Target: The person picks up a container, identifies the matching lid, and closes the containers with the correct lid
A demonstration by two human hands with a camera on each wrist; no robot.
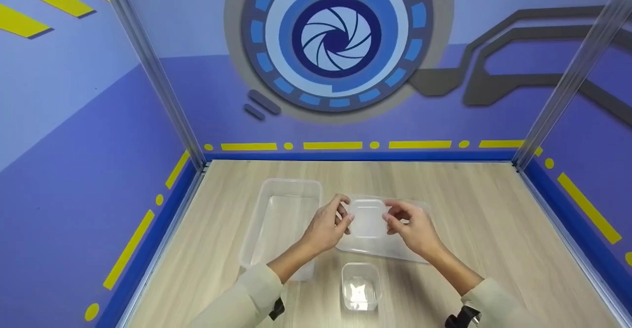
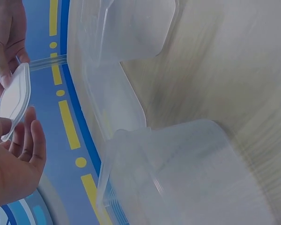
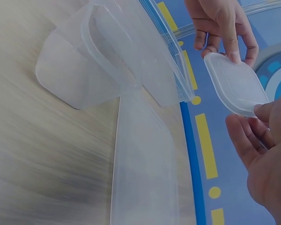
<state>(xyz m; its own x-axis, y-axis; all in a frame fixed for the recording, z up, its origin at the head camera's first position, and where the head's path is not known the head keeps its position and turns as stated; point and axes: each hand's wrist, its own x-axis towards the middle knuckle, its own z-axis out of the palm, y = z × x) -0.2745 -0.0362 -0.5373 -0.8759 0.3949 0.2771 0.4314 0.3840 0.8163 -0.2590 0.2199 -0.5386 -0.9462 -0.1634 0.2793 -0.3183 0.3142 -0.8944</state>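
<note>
A small square translucent lid (image 1: 369, 219) is held up above the table between both hands. My left hand (image 1: 327, 223) pinches its left edge with thumb and fingers, and my right hand (image 1: 414, 225) pinches the right edge. In the right wrist view the lid (image 3: 236, 84) is tilted, with a hand at each of two opposite edges. Nearer to me on the table stands a small clear square container (image 1: 361, 288), its top uncovered. Behind and below the held lid lies a large translucent lid (image 1: 380, 248), flat on the table and partly hidden by the hands.
A large clear rectangular container (image 1: 252, 229) stands on the left, its near right part covered by my left forearm. Blue and purple panels with metal posts (image 1: 163, 86) enclose the wooden table (image 1: 474, 199) at the back and sides.
</note>
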